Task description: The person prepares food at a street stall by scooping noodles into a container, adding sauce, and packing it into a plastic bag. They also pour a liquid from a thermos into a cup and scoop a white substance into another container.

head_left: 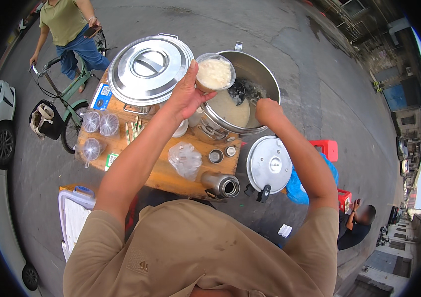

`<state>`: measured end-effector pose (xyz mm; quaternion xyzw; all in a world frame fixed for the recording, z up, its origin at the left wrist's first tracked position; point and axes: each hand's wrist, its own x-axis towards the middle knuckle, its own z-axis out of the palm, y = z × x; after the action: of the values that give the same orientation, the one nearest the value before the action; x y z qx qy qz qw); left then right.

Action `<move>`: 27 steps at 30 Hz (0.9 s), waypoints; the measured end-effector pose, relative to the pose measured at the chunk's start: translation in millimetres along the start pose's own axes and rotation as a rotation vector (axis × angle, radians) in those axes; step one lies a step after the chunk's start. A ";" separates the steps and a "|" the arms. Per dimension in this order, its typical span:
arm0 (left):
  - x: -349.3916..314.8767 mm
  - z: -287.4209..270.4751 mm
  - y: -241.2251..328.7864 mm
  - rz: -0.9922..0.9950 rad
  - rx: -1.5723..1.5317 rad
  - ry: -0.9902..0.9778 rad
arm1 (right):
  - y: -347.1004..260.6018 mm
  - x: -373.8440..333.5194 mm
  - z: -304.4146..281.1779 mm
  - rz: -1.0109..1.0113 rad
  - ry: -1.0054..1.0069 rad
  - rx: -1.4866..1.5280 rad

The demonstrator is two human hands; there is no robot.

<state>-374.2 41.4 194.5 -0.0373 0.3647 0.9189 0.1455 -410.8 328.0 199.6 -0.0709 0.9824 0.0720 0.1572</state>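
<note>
My left hand [189, 95] holds a clear plastic cup [215, 73], filled with soft white food, above the near-left rim of a large steel pot [264, 69]. Pale liquid and white lumps lie inside the pot. A dark ladle [236, 92] dips into it, its bowl touching the contents. Over the pot's right side, my right hand [270, 113] is closed in a fist; the ladle's handle is mostly hidden, but appears to run to that hand. Left of the cup, a second steel pot is covered by a round lid [148, 67].
On the wooden table [163, 173] stand bagged stacks of cups [109, 123], a plastic bag [185, 160] and an open steel flask [220, 185]. A pressure cooker [270, 163] stands right of the table. A person [69, 24] with a bicycle [56, 94] is at the far left.
</note>
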 end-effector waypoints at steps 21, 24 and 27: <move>-2.1 -11.4 -6.9 -0.003 -0.031 0.049 | 74.8 -151.8 -148.3 0.121 0.112 0.854; 0.6 -4.6 -13.5 -0.002 -0.037 0.025 | 72.3 -176.0 -167.8 0.086 0.166 0.859; 2.8 0.9 -18.0 -0.017 -0.044 0.003 | 66.9 -188.9 -166.1 0.035 0.232 0.833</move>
<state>-371.6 55.1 182.7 -0.0449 0.3445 0.9253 0.1520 -293.5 388.4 424.0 0.0077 0.9398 -0.3364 0.0597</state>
